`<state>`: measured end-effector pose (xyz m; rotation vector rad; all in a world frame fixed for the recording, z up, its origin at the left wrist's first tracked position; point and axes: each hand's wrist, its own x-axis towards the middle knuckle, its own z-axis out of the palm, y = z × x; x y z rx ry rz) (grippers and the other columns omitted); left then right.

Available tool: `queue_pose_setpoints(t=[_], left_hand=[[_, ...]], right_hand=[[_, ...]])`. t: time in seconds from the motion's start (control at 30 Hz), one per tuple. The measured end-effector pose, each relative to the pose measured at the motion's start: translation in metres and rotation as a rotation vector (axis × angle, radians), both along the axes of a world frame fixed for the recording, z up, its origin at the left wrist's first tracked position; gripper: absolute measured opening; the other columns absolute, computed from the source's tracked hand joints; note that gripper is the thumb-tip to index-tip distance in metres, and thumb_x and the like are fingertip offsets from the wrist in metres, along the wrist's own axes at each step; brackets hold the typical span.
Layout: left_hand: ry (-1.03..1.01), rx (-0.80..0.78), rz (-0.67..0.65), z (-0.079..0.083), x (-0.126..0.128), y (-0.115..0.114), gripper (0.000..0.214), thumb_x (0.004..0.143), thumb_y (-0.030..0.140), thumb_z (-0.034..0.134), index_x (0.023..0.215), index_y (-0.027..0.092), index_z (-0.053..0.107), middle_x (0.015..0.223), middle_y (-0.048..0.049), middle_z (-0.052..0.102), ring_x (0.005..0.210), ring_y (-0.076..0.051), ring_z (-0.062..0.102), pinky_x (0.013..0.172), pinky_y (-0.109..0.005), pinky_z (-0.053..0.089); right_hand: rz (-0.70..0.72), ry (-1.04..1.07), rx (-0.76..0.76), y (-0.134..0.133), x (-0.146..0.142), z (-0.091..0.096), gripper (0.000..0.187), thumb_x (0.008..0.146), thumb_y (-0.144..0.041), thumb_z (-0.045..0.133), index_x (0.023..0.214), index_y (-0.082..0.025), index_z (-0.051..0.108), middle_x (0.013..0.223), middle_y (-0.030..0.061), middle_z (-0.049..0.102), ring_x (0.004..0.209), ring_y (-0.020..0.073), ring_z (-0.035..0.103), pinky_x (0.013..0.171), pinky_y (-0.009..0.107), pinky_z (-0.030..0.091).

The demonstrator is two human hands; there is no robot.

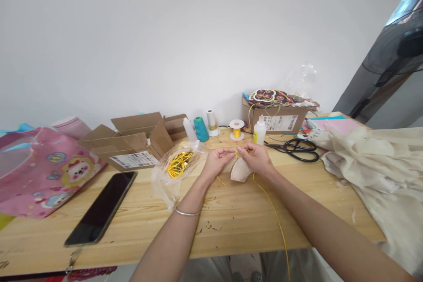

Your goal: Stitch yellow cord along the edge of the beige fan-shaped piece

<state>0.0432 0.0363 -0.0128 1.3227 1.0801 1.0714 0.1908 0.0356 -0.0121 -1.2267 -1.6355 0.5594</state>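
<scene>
A small beige fabric piece (240,171) with a dark edge hangs below my fingers at the middle of the table. My right hand (256,157) is closed on its upper part. Beside it, my left hand (218,161) pinches yellow cord right at the top of the piece; the fingertips of both hands nearly meet there. One length of the yellow cord (276,216) runs from under my right hand over the table's front edge. A short cord end sticks out below my left hand. The exact knot or loop between the fingers is too small to make out.
Behind my hands stand a spool of yellow cord (236,131), a glue bottle (259,130) and a teal thread cone (201,129). Black scissors (299,149) lie right, near cream fabric (380,163). To the left are a cord bag (178,167), an open carton (128,145) and a phone (102,207).
</scene>
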Motion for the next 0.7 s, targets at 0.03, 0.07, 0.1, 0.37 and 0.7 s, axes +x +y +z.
queue_pose_setpoints(t=[0.03,0.07,0.1,0.37,0.7], left_hand=[[0.005,0.006,-0.013,0.0006,0.0002,-0.0006,0.025,0.058,0.032,0.064,0.077,0.014,0.063,0.053,0.0021,0.058,0.047,-0.006,0.045,0.048,-0.019,0.034],[0.012,0.013,-0.022,0.0011,0.0004,-0.0010,0.024,0.059,0.031,0.064,0.077,0.015,0.063,0.056,0.0018,0.059,0.048,-0.006,0.045,0.049,-0.018,0.034],[0.022,0.021,-0.024,0.0014,0.0007,-0.0013,0.023,0.058,0.030,0.064,0.076,0.015,0.064,0.058,0.0013,0.060,0.049,-0.006,0.046,0.049,-0.018,0.034],[0.087,0.035,-0.033,0.0008,0.0015,-0.0009,0.022,0.057,0.031,0.065,0.071,0.014,0.063,0.054,0.0017,0.057,0.043,-0.005,0.040,0.044,-0.018,0.029],[0.089,0.023,-0.007,0.0010,0.0010,-0.0002,0.024,0.053,0.031,0.068,0.068,0.012,0.064,0.054,0.0012,0.059,0.044,-0.005,0.042,0.046,-0.019,0.031]], right_hand=[[0.002,-0.001,-0.001,0.0002,0.0000,-0.0002,0.029,0.072,-0.039,0.048,0.059,-0.015,0.057,0.055,0.0004,0.057,0.051,0.0110,0.049,0.046,0.021,0.035],[0.000,-0.002,0.005,0.0003,-0.0001,-0.0004,0.028,0.072,-0.039,0.047,0.059,-0.015,0.057,0.056,0.0005,0.057,0.052,0.0112,0.050,0.047,0.021,0.036],[-0.007,-0.006,0.015,0.0005,-0.0003,-0.0008,0.028,0.072,-0.038,0.048,0.059,-0.016,0.057,0.056,0.0007,0.058,0.053,0.0114,0.050,0.048,0.021,0.036],[-0.057,-0.086,0.118,0.0000,-0.0014,-0.0030,0.027,0.074,-0.035,0.047,0.058,-0.016,0.055,0.059,0.0021,0.057,0.058,0.0124,0.052,0.054,0.022,0.037],[-0.123,-0.039,0.003,0.0005,-0.0012,-0.0043,0.031,0.071,-0.039,0.048,0.054,-0.015,0.054,0.053,-0.0002,0.055,0.049,0.0099,0.046,0.047,0.020,0.032]])
